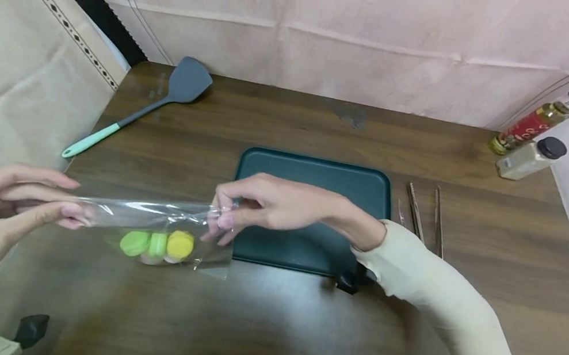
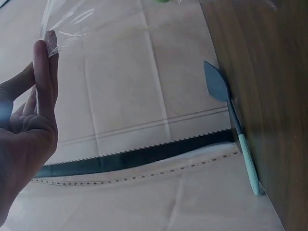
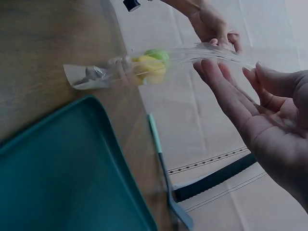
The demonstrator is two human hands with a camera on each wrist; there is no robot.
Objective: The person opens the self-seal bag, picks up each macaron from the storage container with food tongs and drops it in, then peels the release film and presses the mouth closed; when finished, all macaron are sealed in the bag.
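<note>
A clear plastic bag [image 1: 129,216] is stretched lengthwise between my two hands above the table. Inside it lie green macarons [image 1: 134,243] and a yellow macaron [image 1: 180,244], low in the bag. At the left end, my left hand [image 1: 4,217] pinches the bag between thumb and fingers. My right hand [image 1: 282,200] pinches the upper right part, over the left side of a dark green tray [image 1: 356,188]. In the right wrist view, the right hand [image 3: 274,110] shows close up with thumb and fingers at the plastic edge.
A grey spatula [image 1: 188,83] with a mint handle lies at the back left. Metal tongs [image 1: 416,211] lie right of the tray, partly behind the right sleeve. At the back right stand an oil bottle [image 1: 526,128] and a black-capped jar [image 1: 526,160]. Cloth [image 1: 358,23] hangs behind the table.
</note>
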